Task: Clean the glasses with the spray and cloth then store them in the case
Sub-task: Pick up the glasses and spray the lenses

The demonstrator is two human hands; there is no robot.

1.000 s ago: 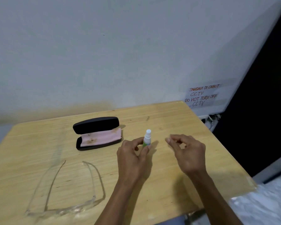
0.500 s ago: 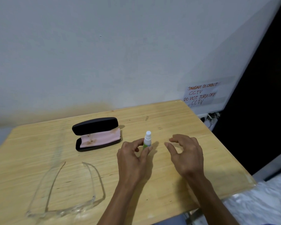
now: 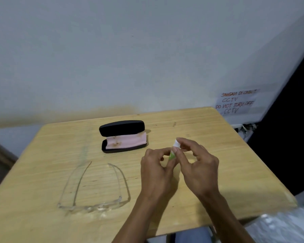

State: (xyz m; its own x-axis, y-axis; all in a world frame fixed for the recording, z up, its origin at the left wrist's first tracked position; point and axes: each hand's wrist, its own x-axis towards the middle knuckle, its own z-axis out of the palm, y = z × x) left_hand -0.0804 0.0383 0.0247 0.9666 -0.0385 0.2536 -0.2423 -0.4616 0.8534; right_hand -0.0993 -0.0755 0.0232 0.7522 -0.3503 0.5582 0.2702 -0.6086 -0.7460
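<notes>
A small green spray bottle (image 3: 172,155) with a white cap stands in the middle of the wooden table (image 3: 218,148). My left hand (image 3: 157,174) pinches its body. My right hand (image 3: 197,165) has come against it, fingertips on the white cap. Clear-framed glasses (image 3: 95,206) lie at the front left, arms unfolded and pointing away from me. The black case (image 3: 122,135) sits open behind them with the pink cloth (image 3: 126,142) lying inside it.
The table stands against a grey wall. A handwritten paper notice (image 3: 235,101) is taped to the wall at the right, with a power strip (image 3: 245,128) below it. The table's right edge drops to a dark gap.
My right hand has moved left from open above the table onto the bottle's cap. My left hand has kept its hold on the bottle.
</notes>
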